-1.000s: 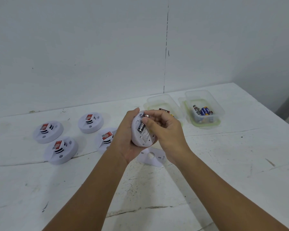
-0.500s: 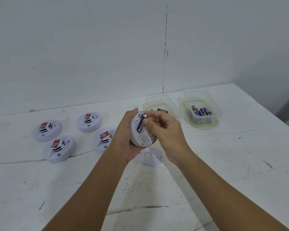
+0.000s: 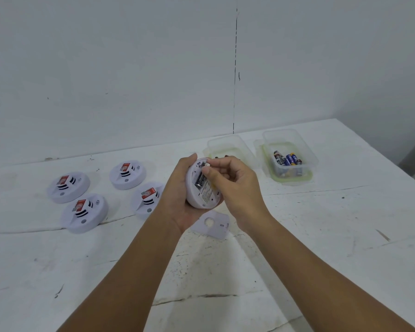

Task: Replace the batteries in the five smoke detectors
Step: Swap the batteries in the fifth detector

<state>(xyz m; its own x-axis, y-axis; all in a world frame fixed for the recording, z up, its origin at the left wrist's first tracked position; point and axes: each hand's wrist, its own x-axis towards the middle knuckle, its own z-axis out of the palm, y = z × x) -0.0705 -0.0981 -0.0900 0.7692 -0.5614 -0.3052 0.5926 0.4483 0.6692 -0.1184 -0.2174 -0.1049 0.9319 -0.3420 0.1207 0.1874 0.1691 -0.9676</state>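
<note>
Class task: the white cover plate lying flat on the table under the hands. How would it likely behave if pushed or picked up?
The cover plate looks thin, so it is probably light and would slide easily on the table. It lies flat, so it is unlikely to roll or tip. Thin plastic may flex slightly; its low edge may be hard to pinch.

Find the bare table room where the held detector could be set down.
Free: the table right of the loose cover, below the battery tub; also the near edge. Crowded: the left, with four detectors.
</note>
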